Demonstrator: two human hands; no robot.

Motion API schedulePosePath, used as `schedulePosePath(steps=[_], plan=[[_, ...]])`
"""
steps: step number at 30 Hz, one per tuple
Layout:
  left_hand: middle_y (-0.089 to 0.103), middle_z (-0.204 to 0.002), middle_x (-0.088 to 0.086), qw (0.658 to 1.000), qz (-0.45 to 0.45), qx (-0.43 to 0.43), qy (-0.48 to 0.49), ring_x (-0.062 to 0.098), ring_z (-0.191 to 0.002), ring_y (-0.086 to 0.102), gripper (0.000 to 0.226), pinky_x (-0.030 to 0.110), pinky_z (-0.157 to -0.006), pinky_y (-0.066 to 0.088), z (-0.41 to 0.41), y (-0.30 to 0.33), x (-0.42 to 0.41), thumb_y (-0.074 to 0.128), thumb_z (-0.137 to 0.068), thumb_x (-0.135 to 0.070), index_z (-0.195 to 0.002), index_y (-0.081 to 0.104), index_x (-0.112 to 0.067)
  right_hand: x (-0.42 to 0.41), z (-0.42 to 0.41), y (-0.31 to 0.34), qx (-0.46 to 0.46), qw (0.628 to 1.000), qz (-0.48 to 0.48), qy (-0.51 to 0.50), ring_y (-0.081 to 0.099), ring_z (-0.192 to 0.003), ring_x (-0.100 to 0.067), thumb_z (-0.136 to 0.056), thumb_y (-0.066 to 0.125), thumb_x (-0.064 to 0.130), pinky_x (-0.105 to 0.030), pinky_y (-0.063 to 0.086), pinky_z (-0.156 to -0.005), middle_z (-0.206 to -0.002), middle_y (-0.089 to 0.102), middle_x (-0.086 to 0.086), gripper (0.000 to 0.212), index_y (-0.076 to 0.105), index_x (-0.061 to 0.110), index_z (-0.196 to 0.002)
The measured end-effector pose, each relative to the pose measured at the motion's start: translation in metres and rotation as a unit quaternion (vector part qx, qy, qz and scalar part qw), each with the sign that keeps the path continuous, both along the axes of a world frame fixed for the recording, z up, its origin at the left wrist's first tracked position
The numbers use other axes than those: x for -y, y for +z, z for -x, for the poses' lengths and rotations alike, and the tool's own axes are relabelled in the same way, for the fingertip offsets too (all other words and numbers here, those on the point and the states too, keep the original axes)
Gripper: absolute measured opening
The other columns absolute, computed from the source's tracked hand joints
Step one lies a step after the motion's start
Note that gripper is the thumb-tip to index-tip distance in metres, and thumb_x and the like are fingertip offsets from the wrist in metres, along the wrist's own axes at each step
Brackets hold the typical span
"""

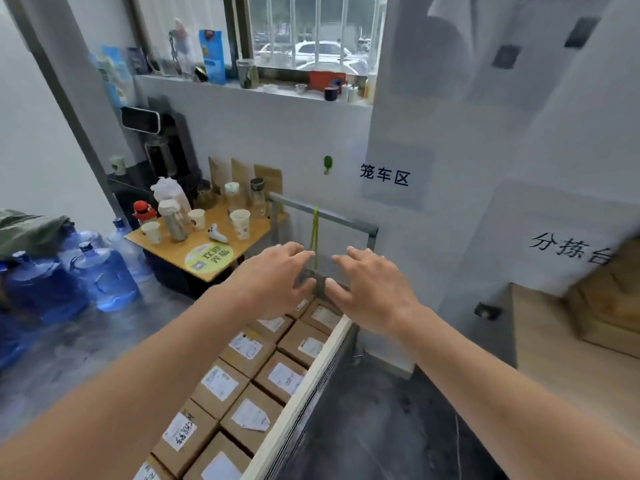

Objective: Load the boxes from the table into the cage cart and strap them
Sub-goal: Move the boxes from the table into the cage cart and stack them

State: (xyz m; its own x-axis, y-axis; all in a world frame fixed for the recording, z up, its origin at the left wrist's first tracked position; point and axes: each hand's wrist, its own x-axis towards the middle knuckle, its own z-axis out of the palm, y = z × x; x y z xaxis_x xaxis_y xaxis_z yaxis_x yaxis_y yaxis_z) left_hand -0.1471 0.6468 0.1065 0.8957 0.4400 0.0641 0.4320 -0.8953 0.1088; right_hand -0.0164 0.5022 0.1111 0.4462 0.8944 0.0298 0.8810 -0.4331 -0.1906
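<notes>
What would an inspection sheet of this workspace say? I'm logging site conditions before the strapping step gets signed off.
Surface: wooden sorting table at right, its top blurred.
Job's things: labelled brown cardboard boxes packed in rows inside the grey metal cage cart; yellow-green strap hangs from the cart's far rail.
Clutter: paper cups and jars on a small wooden side table; blue water jugs on the floor.
Grippers: left hand and right hand both reach to the strap's dark lower end; fingers' hold is blurred.
Cables: nothing seen.
Surroundings: barred window, white walls with paper signs.
</notes>
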Motion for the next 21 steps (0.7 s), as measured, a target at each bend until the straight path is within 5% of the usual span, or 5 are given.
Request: schedulePosePath(steps=[12,21], plan=[[0.038,-0.161,-0.007,0.979,0.005,0.015,-0.203,0.02,-0.142,0.045,0.06,0.04,-0.112,0.043,-0.208,0.01,0.011,0.042,-0.107,-0.051,-0.16,0.033,-0.025,0.046,-0.137,0.006,-0.005,0.98,-0.013,-0.201,0.031,-0.152,-0.028,-0.104,0.042,0.054,-0.045,0.025,-0.124,-0.162,0.04,-0.004,0.059,0.042,0.025,-0.156],[0.036,-0.16,-0.01,0.931,0.0,-0.003,-0.366,0.021,-0.14,0.045,0.058,0.041,-0.108,0.044,-0.345,0.024,0.033,0.037,-0.108,-0.051,-0.16,0.031,-0.026,0.084,-0.212,0.015,-0.008,0.927,-0.068,-0.369,0.049,-0.136,-0.023,-0.103,0.044,0.052,-0.042,0.042,-0.111,-0.147,0.055,-0.001,0.053,0.052,0.022,-0.146]])
